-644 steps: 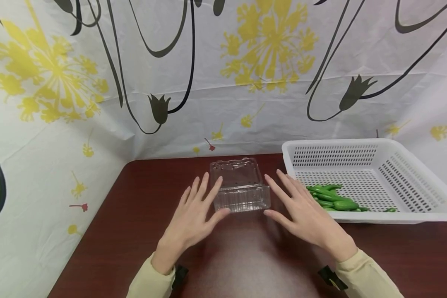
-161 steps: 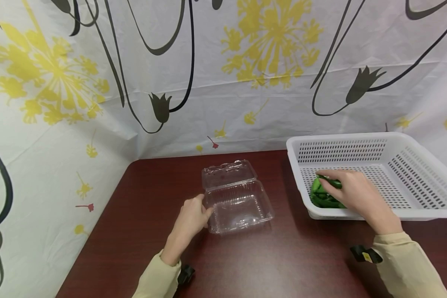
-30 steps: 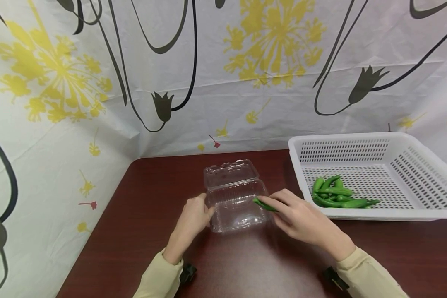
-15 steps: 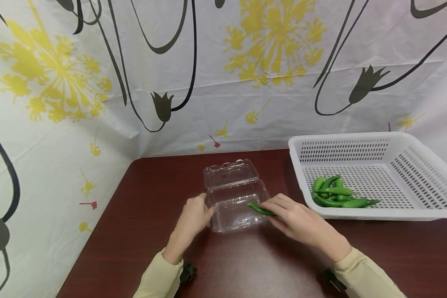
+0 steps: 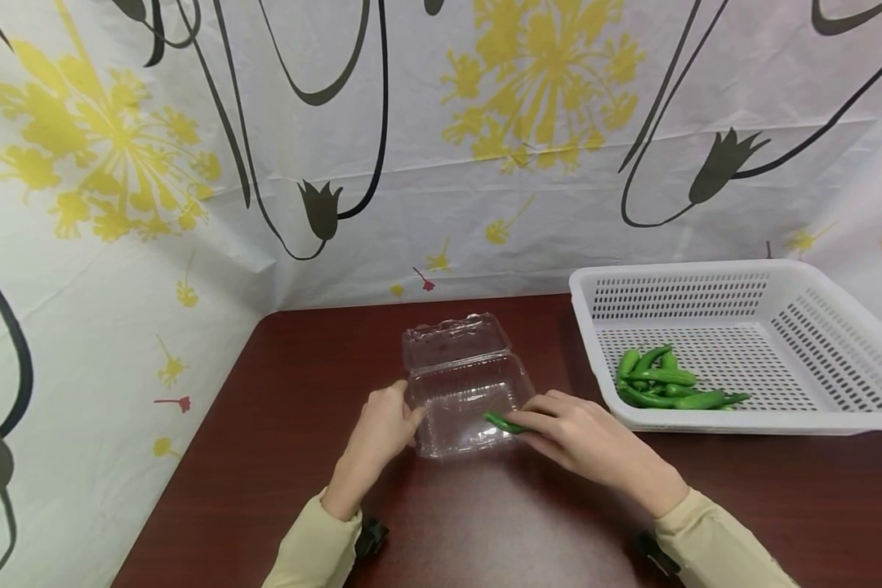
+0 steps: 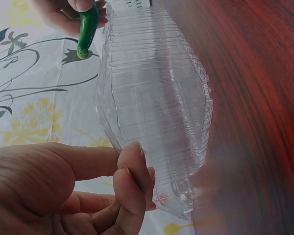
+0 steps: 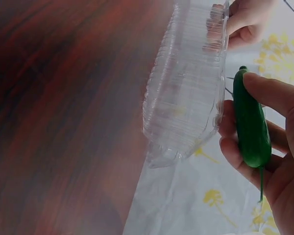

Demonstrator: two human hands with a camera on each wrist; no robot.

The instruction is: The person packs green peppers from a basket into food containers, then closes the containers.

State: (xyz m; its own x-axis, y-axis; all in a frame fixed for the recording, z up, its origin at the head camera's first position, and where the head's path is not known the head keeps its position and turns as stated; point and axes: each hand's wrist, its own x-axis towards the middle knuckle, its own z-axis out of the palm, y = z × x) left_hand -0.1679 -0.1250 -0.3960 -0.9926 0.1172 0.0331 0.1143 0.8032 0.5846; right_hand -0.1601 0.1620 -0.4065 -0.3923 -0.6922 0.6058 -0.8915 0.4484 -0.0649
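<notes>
Holding a green chilli pepper (image 5: 505,423) above an open clamshell box (image 5: 463,400)

My right hand (image 5: 581,433) is pinching the green chilli pepper between thumb and fingers, holding it above the near right part of the box's base. My left hand (image 5: 378,425) is pinching the box's left rim. The clear plastic lid (image 5: 456,343) is lying open on the far side.

The box is sitting on a dark red-brown counter (image 5: 309,392), wood-grained and polished; a pale sheen is spreading across its near middle, and its far left corner is curving round. To the right, a white perforated basket (image 5: 750,421) is standing well apart from the box, with more green peppers (image 5: 657,380) heaping up in its near left corner.

Behind the counter a creased white sheet (image 5: 419,155) is covering the wall and wrapping round on the left. Across it, yellow dandelion-like bursts (image 5: 547,73) are spreading, and grey-green tulip heads (image 5: 322,211) are hanging on long curling stems, with small red blossoms (image 5: 427,284) dotting the lower part. Cream sleeves (image 5: 316,539) are covering my forearms.
</notes>
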